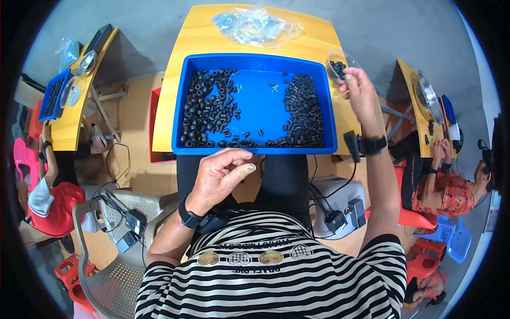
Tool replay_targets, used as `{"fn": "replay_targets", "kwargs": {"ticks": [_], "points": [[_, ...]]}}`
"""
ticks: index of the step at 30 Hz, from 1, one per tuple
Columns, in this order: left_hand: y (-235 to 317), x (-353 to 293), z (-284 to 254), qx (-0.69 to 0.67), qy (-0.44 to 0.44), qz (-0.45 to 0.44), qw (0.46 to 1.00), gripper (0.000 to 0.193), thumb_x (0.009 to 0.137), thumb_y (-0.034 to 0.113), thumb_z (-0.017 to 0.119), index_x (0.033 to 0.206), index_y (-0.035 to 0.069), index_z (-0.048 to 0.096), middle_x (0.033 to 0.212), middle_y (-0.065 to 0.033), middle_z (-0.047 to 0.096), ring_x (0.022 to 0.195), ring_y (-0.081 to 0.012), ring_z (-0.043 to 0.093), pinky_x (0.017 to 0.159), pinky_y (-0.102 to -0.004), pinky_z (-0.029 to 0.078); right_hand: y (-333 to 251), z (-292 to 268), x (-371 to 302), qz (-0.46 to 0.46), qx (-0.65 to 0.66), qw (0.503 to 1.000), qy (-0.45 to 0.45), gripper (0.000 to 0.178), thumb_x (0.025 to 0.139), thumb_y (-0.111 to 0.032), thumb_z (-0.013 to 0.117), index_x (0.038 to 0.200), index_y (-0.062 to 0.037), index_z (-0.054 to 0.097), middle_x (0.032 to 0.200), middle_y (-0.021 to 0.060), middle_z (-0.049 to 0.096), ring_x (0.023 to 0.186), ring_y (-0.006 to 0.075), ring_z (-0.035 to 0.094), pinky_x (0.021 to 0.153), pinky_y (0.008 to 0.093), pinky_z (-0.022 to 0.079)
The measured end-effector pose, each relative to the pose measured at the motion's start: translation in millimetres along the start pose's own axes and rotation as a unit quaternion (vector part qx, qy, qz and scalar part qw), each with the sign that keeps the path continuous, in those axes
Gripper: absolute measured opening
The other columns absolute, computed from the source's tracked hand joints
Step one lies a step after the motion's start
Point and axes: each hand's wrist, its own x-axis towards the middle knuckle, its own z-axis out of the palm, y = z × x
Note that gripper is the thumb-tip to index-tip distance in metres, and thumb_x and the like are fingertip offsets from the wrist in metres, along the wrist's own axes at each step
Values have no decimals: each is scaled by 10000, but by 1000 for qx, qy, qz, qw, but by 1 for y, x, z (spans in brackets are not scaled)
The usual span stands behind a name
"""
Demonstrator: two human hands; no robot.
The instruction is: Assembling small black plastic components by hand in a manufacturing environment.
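Taking the blue tray (260,114) as the clock's centre, a crumpled clear plastic bag (257,25) takes up the far end of the yellow table (183,45) at twelve. A grey chair (127,287) stands between seven and eight, a white seat (353,192) at five, and a black cable (353,170) droops from beside the right wrist toward that seat. Other work tables stand at nine and three. The left hand (220,173) lies before the tray's near rim at seven, thumb and forefinger slightly parted; its curled fingers are hidden, so I cannot tell whether they clasp anything. The right hand (356,85), at two, overlaps a clear dish (346,57), fingers bent; whether it pinches a piece I cannot tell. Counted: one tray, one dish, one bag, two side tables. Black pieces (305,109), too many to count, form two heaps inside the tray, at nine and three; others lie in the dish.
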Motion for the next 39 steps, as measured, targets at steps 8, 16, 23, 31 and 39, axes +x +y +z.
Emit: {"fn": "replay_targets", "kwargs": {"ticks": [8,16,23,31,39], "points": [[-7,-8,-16,53,31,-35,998,166,809,63,683,963,3,665,831,-44,644,731,-93,567,648,-227,455,24,2,38,-22,-184,983,0,233,878,-70,555,1105,-39,597,819,35,653,737,111,607,735,245,489],[-17,-18,-24,-4,31,-45,999,138,828,63,668,953,4,666,876,-46,650,772,-81,568,686,-220,460,-55,89,-38,-132,-124,914,-362,157,804,-21,631,959,-6,614,812,66,631,722,90,571,681,240,473],[-18,-23,-29,5,29,-20,999,144,833,77,669,956,4,661,845,-37,639,735,-69,560,652,-209,455,-64,126,-56,-135,-208,867,-431,180,782,-37,624,961,-27,612,815,132,660,737,258,650,670,338,499],[-17,-25,-30,-28,26,-20,999,129,837,73,663,944,1,660,827,-25,635,697,-50,542,626,-200,444,-81,148,-56,-153,-213,858,-442,211,787,-75,631,997,-53,617,845,121,658,770,271,640,686,341,491],[-20,-26,-32,-40,24,-24,999,130,840,73,663,946,-2,657,812,-14,623,678,-34,525,608,-188,436,-86,173,-48,-159,-224,855,-440,277,788,-102,642,1061,-73,599,797,105,633,726,273,616,657,365,472]]}}
